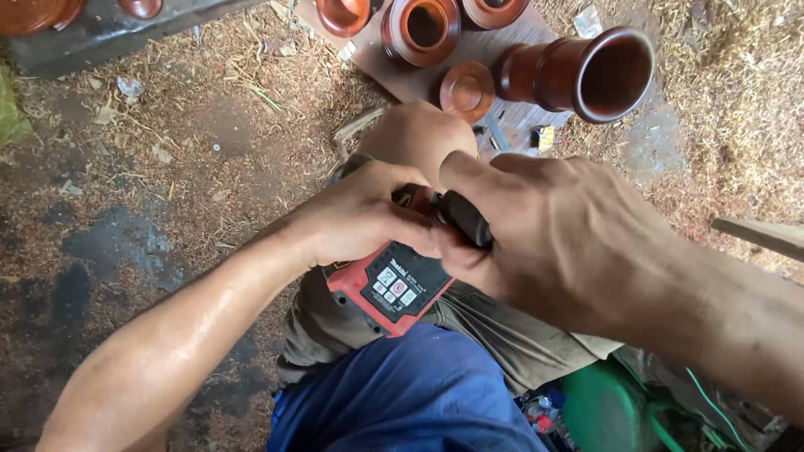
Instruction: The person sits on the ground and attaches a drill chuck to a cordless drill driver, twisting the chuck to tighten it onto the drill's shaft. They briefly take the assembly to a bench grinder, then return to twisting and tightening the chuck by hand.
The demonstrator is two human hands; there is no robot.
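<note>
Mostly hidden, the red cordless tool sits clamped between both hands.

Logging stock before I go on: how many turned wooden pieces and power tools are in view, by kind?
Turned reddish-brown wooden pieces: 7 (some cut by the top edge), such as the large vase lying on its side and the round lid
Red and black cordless tool: 1
Total: 8

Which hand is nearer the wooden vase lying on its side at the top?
Right. The right hand grips the drill's black front end just below the vase; the left hand holds the red drill farther to the left, beyond the knee.
</note>
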